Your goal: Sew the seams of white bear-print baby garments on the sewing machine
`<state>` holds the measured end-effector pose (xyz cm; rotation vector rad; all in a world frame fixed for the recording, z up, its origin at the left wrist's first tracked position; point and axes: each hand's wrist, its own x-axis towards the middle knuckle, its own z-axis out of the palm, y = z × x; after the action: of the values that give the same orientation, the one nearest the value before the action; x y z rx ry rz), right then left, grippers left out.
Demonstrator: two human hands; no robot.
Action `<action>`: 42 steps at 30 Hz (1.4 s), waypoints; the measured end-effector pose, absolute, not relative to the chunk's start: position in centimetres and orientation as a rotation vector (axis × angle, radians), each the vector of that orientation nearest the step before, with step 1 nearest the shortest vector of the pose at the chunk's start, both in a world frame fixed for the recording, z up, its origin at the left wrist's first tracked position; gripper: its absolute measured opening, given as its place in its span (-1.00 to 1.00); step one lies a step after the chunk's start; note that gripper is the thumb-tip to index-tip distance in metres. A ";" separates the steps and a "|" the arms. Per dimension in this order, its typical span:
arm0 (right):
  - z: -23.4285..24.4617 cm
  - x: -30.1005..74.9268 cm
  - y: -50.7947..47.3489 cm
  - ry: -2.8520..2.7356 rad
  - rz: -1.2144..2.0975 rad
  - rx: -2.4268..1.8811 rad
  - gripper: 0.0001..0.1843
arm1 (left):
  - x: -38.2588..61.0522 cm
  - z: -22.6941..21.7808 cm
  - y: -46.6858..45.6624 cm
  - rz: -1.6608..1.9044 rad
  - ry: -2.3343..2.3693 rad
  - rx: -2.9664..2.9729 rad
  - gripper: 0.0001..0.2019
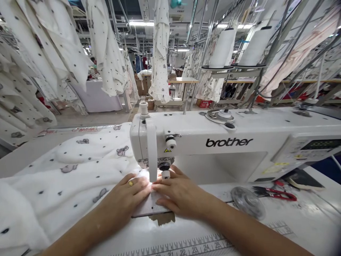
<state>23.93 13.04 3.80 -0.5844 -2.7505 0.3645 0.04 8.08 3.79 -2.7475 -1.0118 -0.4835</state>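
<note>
Fingers [163, 189] beside sewing machine's [191, 129] open throat [221, 165]

Left hand [128, 193] and right hand [183, 195] palm-down — fingers [163, 188] slightly bent, tips close together, perhaps touching.

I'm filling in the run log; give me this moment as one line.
left hand: at printed fabric | right hand: close beside left, by sewing machine head | red-handled snips: untouched

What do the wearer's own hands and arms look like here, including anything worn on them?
The left hand wears a gold-coloured ring on one finger. No ring shows on the right hand. Both are gloveless, with no sleeve, watch or bracelet in view.
</note>
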 end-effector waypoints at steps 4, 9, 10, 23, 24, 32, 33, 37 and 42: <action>3.7 24.0 13.2 -2.734 0.290 -0.679 -0.61 | -0.3 3.5 8.8 -0.452 -1.024 -2.739 -0.59; 3.7 23.9 13.2 -2.730 0.270 -0.653 -0.61 | -0.4 3.3 9.0 -0.475 -1.065 -2.744 -0.59; 3.7 23.9 13.2 -2.736 0.273 -0.651 -0.62 | -0.4 3.3 9.0 -0.477 -1.065 -2.742 -0.59; 4.4 23.5 12.8 -2.818 0.134 -0.751 -0.69 | 0.2 3.9 8.6 -0.584 -1.064 -2.701 -0.62; 4.2 23.5 12.8 -2.807 0.123 -0.768 -0.67 | 0.3 3.9 8.6 -0.576 -1.081 -2.697 -0.59; 3.9 23.8 13.0 -2.789 0.228 -0.827 -0.51 | 0.1 2.7 9.2 -0.375 -1.193 -2.652 -0.51; 4.0 23.8 13.0 -2.792 0.245 -0.832 -0.51 | 0.1 2.6 9.3 -0.382 -1.212 -2.667 -0.53; 4.2 23.8 13.0 -2.783 0.266 -0.834 -0.50 | 0.1 2.6 9.5 -0.454 -1.300 -2.729 -0.55; 3.5 23.7 13.2 -2.747 0.242 -0.843 -0.58 | 0.1 2.9 9.3 -0.456 -1.337 -2.786 -0.58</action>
<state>23.75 13.24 3.53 -0.8426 -2.7469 0.2417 0.07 9.33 2.89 -2.7856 -1.3370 -0.4557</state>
